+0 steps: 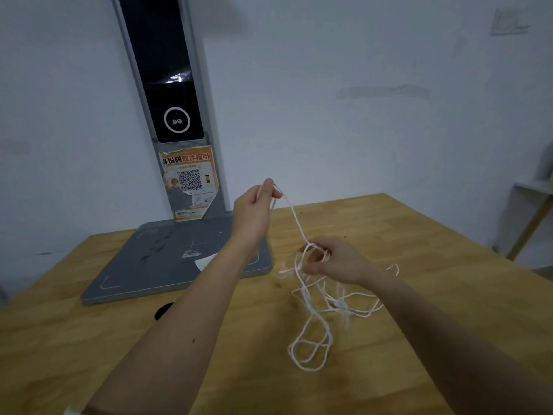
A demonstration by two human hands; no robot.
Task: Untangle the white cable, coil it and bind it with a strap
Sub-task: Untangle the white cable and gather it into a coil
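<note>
The wooden counter [389, 223] fills my view from three to nine o'clock, set against a pale wall [329, 85]. At eleven o'clock a grey scanner stand [167, 85] rises from its flat base plate [155, 265], an orange QR sticker [188, 181] peeling on the post. I lift my left hand [254, 211] high, pinching the white cable [311, 324] so one strand runs taut and shows me where it crosses. My right hand [332, 260], at one o'clock from the tangle, curls round a loop to feed slack. The rest lies in loose loops on the counter. A small black object [163, 310], perhaps the strap, sits near my left forearm.
</note>
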